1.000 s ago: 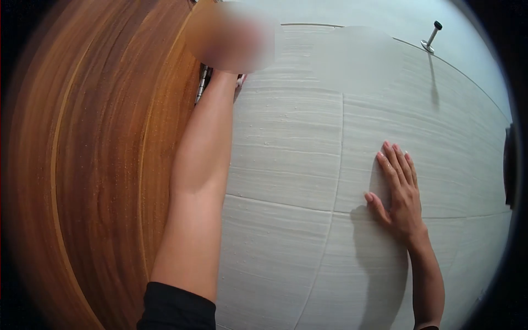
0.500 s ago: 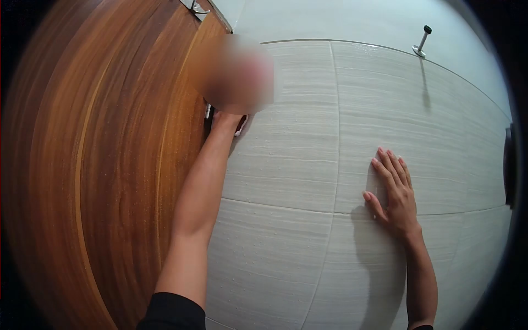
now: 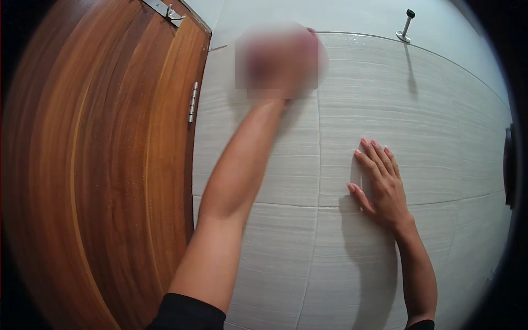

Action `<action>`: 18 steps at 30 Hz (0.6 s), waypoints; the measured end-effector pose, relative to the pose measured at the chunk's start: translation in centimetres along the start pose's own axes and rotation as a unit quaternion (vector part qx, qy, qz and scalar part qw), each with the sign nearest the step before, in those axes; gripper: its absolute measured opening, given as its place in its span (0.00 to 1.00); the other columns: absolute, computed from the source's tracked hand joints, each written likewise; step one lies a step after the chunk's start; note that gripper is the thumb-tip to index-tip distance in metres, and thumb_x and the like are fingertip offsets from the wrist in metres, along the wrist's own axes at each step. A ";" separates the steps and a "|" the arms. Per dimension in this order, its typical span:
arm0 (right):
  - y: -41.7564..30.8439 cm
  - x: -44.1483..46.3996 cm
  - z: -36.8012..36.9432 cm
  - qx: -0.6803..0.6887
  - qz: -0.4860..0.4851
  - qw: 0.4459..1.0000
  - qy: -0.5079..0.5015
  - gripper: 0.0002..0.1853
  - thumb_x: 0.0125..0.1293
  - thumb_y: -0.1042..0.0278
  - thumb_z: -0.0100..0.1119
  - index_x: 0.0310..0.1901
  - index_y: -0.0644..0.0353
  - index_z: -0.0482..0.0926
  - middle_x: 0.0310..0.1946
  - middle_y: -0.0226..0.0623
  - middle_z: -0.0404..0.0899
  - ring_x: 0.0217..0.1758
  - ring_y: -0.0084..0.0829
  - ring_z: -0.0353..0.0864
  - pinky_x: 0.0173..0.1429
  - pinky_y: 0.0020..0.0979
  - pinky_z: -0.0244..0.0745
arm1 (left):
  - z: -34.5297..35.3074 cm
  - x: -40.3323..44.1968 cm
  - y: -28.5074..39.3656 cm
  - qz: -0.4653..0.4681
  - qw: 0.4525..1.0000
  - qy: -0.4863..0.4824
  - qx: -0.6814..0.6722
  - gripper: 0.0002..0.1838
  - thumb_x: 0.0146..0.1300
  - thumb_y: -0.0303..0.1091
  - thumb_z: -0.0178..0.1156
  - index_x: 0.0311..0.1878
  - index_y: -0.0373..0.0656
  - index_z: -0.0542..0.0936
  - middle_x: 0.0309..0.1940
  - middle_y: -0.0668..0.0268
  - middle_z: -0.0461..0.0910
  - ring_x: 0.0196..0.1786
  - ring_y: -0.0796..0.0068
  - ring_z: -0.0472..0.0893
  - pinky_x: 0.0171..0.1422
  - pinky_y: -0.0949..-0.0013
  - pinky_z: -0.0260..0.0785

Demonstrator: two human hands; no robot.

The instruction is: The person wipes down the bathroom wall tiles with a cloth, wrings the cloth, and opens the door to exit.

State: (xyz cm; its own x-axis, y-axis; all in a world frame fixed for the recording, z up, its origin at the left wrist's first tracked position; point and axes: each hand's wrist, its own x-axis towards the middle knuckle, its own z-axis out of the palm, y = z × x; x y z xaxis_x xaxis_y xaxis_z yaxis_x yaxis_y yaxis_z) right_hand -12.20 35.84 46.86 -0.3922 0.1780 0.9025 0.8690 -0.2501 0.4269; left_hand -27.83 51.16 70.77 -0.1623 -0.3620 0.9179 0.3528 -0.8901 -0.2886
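Note:
My left hand [image 3: 279, 82] is at the top of the tiled wall [image 3: 264, 159], stretched out ahead of me, and a blur covers most of it. A dark-red, cloth-like thing [image 3: 314, 47] shows around its upper right edge, pressed between hand and wall. How the fingers grip it is hidden. Lower right, my right hand [image 3: 382, 184] rests open on the pale grey tiles, fingers together and pointing up, thumb apart. Nothing is in it.
A brown wooden door [image 3: 121, 165] fills the left side, with a metal hinge [image 3: 193, 102] on its edge and a hook plate [image 3: 165, 12] above. A metal door stop [image 3: 406, 26] juts from the wall at upper right. A dark object [image 3: 509, 168] sits at the far right.
My left hand has swept from beside the door edge up and right across the tiles, the dark-red thing moving with it. The view has shifted slightly; my right hand stays against the wall.

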 end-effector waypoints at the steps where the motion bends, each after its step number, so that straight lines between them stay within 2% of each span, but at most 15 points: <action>1: 0.0 0.1 0.0 0.006 -0.001 1.000 0.001 0.31 0.64 0.57 0.61 0.67 0.59 0.67 0.72 0.42 0.60 0.78 0.40 0.54 0.80 0.43 0.44 | 0.5 -1.1 1.4 0.041 0.999 0.004 0.004 0.34 0.54 0.55 0.62 0.61 0.45 0.74 0.60 0.52 0.75 0.63 0.50 0.73 0.72 0.33 0.47; 2: 0.1 0.1 0.0 0.011 0.003 1.000 0.000 0.31 0.64 0.57 0.60 0.67 0.59 0.67 0.72 0.43 0.60 0.78 0.40 0.53 0.80 0.44 0.43 | 0.6 -2.5 2.3 0.082 0.997 0.008 0.009 0.36 0.53 0.56 0.62 0.63 0.47 0.74 0.61 0.51 0.74 0.64 0.49 0.72 0.72 0.29 0.42; 6: -0.2 -0.1 -0.3 0.019 0.003 1.000 -0.009 0.30 0.65 0.59 0.59 0.67 0.58 0.67 0.72 0.43 0.60 0.78 0.41 0.52 0.81 0.44 0.41 | -1.4 -8.1 2.5 0.123 0.992 0.017 0.028 0.39 0.52 0.58 0.63 0.65 0.47 0.72 0.62 0.50 0.73 0.64 0.47 0.71 0.72 0.31 0.44; 8: 0.0 -0.2 -0.3 0.017 0.003 1.000 -0.009 0.30 0.65 0.59 0.59 0.67 0.58 0.67 0.72 0.42 0.60 0.78 0.41 0.52 0.81 0.45 0.40 | -3.5 -9.2 0.6 0.081 0.995 -0.040 0.040 0.43 0.50 0.62 0.65 0.67 0.47 0.71 0.61 0.48 0.73 0.65 0.45 0.71 0.72 0.31 0.44; 10: 0.3 -0.4 -0.2 0.017 -0.002 1.000 -0.008 0.30 0.65 0.59 0.59 0.67 0.58 0.67 0.73 0.42 0.60 0.78 0.41 0.52 0.81 0.45 0.39 | -5.2 -8.2 -1.1 -0.042 0.996 -0.046 0.062 0.45 0.50 0.64 0.65 0.66 0.46 0.71 0.60 0.48 0.73 0.64 0.47 0.72 0.72 0.37 0.50; 13: 0.7 -0.8 -0.3 0.013 -0.005 1.000 -0.010 0.29 0.66 0.58 0.58 0.67 0.58 0.67 0.73 0.42 0.60 0.79 0.40 0.51 0.81 0.45 0.39 | -5.6 -5.9 -3.4 -0.167 0.982 0.018 0.090 0.45 0.50 0.63 0.65 0.68 0.48 0.68 0.57 0.47 0.75 0.60 0.46 0.75 0.69 0.51 0.61; 14: 0.8 -0.8 -0.4 0.009 -0.001 1.000 -0.008 0.29 0.66 0.58 0.58 0.66 0.58 0.67 0.73 0.41 0.59 0.79 0.40 0.51 0.81 0.44 0.39 | -5.3 -5.8 -3.1 -0.168 0.982 0.018 0.086 0.45 0.50 0.63 0.65 0.68 0.48 0.68 0.57 0.47 0.75 0.60 0.46 0.75 0.69 0.51 0.61; 18: -0.1 -0.6 0.2 0.012 -0.001 1.000 -0.001 0.28 0.67 0.58 0.57 0.66 0.57 0.68 0.73 0.41 0.60 0.79 0.39 0.51 0.81 0.44 0.39 | -5.2 -7.6 -2.4 -0.050 0.992 -0.034 0.110 0.46 0.51 0.65 0.64 0.69 0.48 0.67 0.58 0.47 0.75 0.62 0.50 0.74 0.70 0.50 0.60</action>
State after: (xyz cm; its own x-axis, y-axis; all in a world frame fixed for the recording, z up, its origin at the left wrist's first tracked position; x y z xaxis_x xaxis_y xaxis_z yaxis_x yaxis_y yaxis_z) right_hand -11.95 35.94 46.27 -0.3931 0.1809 0.9015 0.8755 -0.2261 0.4271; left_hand -32.26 54.63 63.07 -0.1459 -0.2492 0.9574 0.5323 -0.8355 -0.1363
